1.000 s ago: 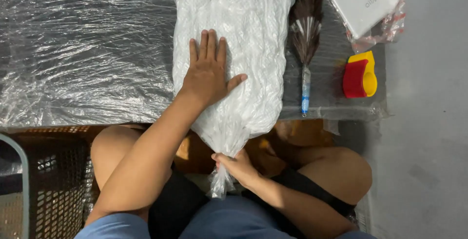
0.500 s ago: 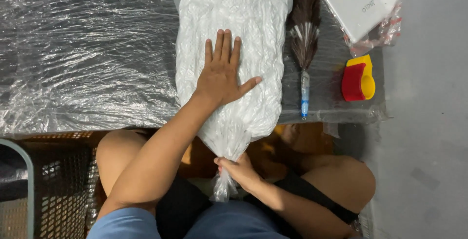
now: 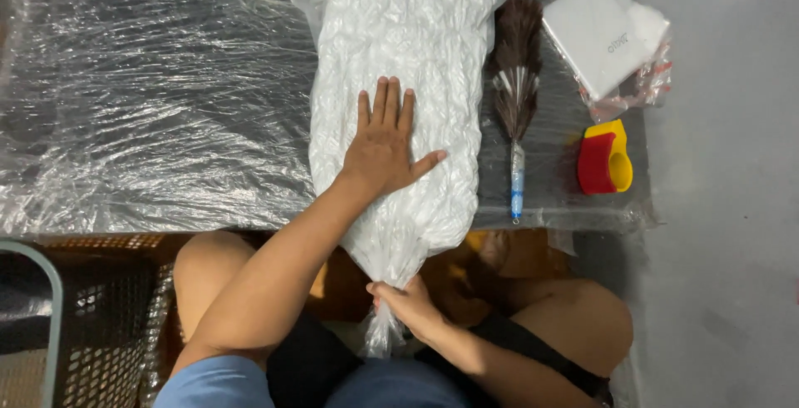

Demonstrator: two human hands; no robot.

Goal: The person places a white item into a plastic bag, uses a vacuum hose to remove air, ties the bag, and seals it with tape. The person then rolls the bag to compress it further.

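Two hands worked the white bag: left hand lay flat, open atop it; right hand gripped its gathered neck below.

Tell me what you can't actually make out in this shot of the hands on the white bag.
- White bag: head view, far end cut off by the top edge; contents blurred by crinkled plastic.
- Right hand: fingers curl around the bag's gathered neck, fingertips hidden.
- Left hand: palm lies flat on the bag, underside hidden.
- Basket: cut off by the left and bottom edges.
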